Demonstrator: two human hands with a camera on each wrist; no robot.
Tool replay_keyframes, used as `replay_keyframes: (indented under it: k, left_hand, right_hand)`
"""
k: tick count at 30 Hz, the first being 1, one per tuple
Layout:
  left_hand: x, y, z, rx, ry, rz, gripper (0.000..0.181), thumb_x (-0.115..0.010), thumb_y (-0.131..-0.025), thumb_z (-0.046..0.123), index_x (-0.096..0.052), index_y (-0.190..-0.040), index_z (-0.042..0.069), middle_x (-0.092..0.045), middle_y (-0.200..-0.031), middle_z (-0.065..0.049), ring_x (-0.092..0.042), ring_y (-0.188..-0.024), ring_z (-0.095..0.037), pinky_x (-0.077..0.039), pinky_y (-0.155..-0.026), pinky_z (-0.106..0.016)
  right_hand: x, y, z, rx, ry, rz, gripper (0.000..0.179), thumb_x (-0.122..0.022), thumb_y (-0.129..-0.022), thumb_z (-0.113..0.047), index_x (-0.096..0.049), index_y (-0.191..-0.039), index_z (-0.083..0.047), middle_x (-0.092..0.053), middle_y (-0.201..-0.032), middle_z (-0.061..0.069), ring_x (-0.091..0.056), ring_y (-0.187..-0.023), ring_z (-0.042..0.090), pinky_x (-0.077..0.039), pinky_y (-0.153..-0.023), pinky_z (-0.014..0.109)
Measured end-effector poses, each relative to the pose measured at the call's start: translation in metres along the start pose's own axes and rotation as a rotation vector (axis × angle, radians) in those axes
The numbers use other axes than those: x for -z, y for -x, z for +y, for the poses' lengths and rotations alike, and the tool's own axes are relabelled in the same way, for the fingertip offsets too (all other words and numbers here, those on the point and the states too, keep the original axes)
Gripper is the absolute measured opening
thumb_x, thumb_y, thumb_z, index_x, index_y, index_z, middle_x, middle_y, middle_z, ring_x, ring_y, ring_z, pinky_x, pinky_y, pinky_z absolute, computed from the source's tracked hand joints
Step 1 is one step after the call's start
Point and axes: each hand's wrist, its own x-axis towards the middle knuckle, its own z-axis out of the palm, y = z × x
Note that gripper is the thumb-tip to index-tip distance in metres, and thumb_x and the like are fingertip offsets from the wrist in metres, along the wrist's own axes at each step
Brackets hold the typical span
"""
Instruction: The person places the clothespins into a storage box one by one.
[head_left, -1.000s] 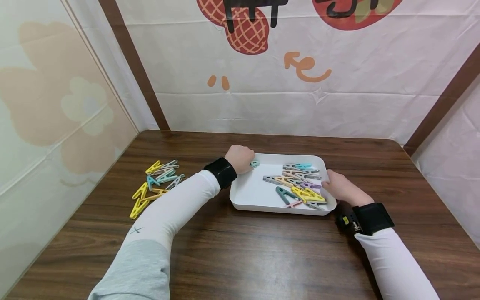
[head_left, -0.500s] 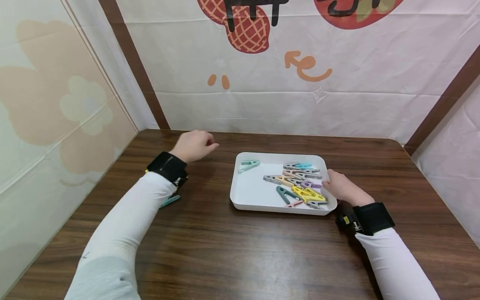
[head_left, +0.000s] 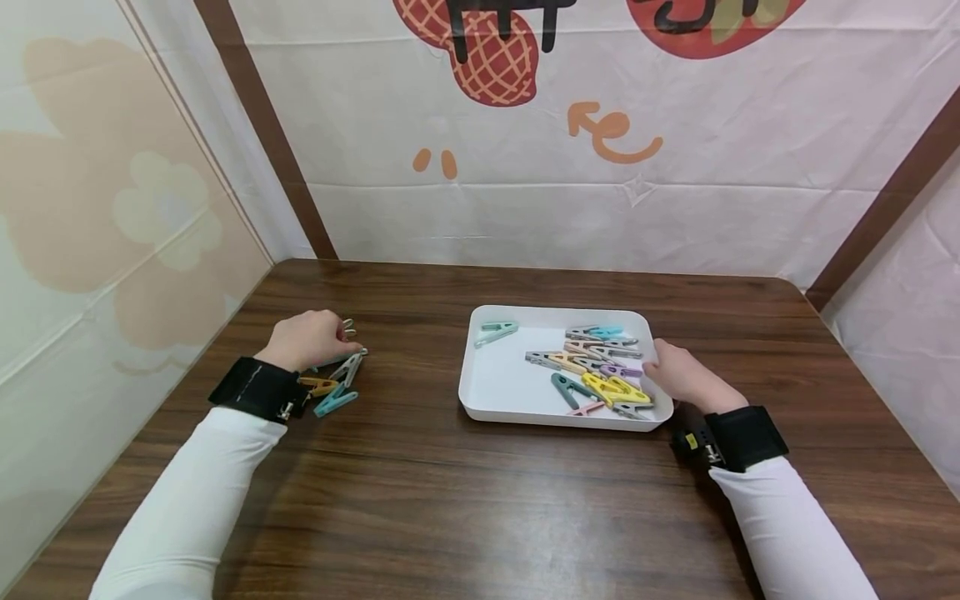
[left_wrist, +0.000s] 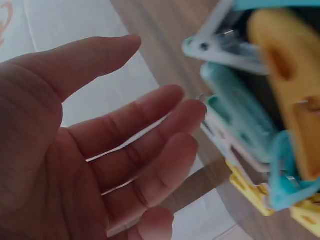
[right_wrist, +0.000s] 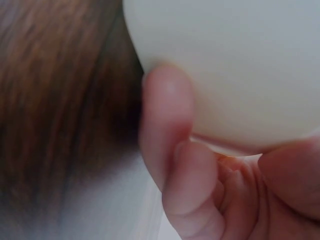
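Note:
My left hand (head_left: 303, 340) is over a loose pile of clothespins at the left of the table. In the left wrist view its thumb and fingers are apart with nothing between them, beside an orange clothespin (left_wrist: 285, 65), a teal clothespin (left_wrist: 240, 107) and yellow ones. A blue clothespin (head_left: 335, 402) lies on the near side of the pile; the hand and wristband hide part of the rest. At the right, my right hand (head_left: 686, 372) holds the end of a white tray (head_left: 498, 379), thumb at the rim and fingers curled against its outside.
Inside the tray, several clothespins are heaped toward the right, including a yellow clothespin (head_left: 615, 388) and a dark green clothespin (head_left: 568, 389). A pale green clothespin (head_left: 497, 327) lies alone-side at the far left corner. A printed cloth (head_left: 480, 217) hangs behind the brown table (head_left: 450, 517).
My left hand has let go of a pale green clothespin in the tray and moved left to the pile. The right hand and tray have stayed put.

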Motion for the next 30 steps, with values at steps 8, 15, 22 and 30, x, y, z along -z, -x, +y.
replay_keyframes:
  k: [8, 15, 22, 30]
  left_hand:
    - [-0.015, 0.012, 0.003, 0.049, -0.068, -0.048, 0.045, -0.07, -0.084, 0.043, -0.047, -0.056, 0.017, -0.04, -0.052, 0.005, -0.042, -0.05, -0.015, -0.033, -0.048, -0.033]
    - [-0.019, 0.014, 0.006, 0.044, -0.091, -0.037, 0.045, -0.072, -0.082, 0.037, -0.044, -0.053, 0.017, -0.038, -0.052, 0.005, -0.041, -0.05, -0.014, -0.035, -0.048, -0.034]
    - [-0.018, 0.014, 0.01, 0.051, -0.084, -0.04, 0.043, -0.076, -0.08, 0.033, -0.046, -0.053, 0.016, -0.042, -0.055, 0.002, -0.045, -0.053, -0.016, -0.036, -0.05, -0.035]
    - [-0.017, 0.016, 0.01, 0.059, -0.061, -0.044, 0.037, -0.075, -0.081, 0.024, -0.051, -0.054, 0.017, -0.047, -0.058, 0.002, -0.048, -0.056, -0.017, -0.038, -0.052, -0.037]
  right_hand:
    - [0.001, -0.001, 0.003, -0.001, 0.024, -0.002, 0.05, -0.044, -0.101, -0.012, -0.026, -0.135, 0.02, -0.048, -0.119, 0.036, -0.057, -0.089, 0.033, -0.046, -0.064, 0.035]
    - [0.001, 0.0, 0.005, -0.006, 0.016, -0.008, 0.051, -0.044, -0.101, -0.012, -0.025, -0.135, 0.021, -0.046, -0.121, 0.037, -0.057, -0.09, 0.034, -0.047, -0.066, 0.036]
    - [0.0, 0.0, 0.005, -0.008, -0.009, -0.014, 0.05, -0.045, -0.101, -0.012, -0.026, -0.134, 0.02, -0.048, -0.117, 0.036, -0.058, -0.084, 0.031, -0.047, -0.059, 0.033]
    - [0.0, -0.002, 0.004, 0.008, 0.003, -0.009, 0.05, -0.044, -0.102, -0.012, -0.026, -0.135, 0.02, -0.047, -0.119, 0.036, -0.057, -0.089, 0.033, -0.046, -0.064, 0.035]
